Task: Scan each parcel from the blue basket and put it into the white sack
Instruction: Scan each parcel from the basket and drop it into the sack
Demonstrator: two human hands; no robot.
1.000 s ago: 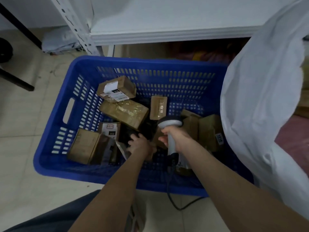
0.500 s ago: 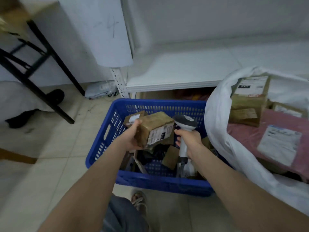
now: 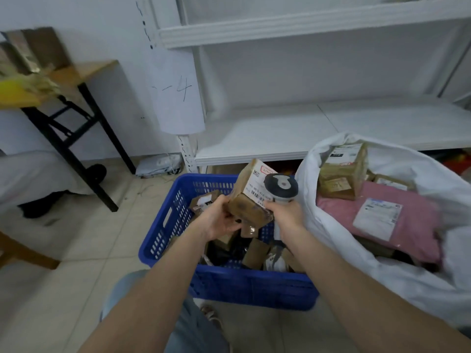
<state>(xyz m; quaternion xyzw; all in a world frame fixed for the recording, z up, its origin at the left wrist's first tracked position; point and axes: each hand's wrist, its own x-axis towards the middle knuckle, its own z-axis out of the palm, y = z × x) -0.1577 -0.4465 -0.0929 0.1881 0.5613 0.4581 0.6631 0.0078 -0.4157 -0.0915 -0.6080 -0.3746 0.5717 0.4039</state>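
Note:
My left hand grips a brown cardboard parcel with a white barcode label, lifted above the blue basket. Right beside it, my right hand holds a grey-and-white handheld scanner, whose head sits against the parcel's label. Several more small brown parcels lie in the basket below. To the right, the white sack stands open, holding a taped brown box and a pink mailer.
White metal shelving runs behind the basket and sack. A folding table with black legs stands at the left, with a wooden edge lower left. Tiled floor lies left of the basket. My knee is below.
My left hand lifted a parcel out of the basket and raised it, turning its label up. The scanner in my right hand rose beside it. The view tilted upward.

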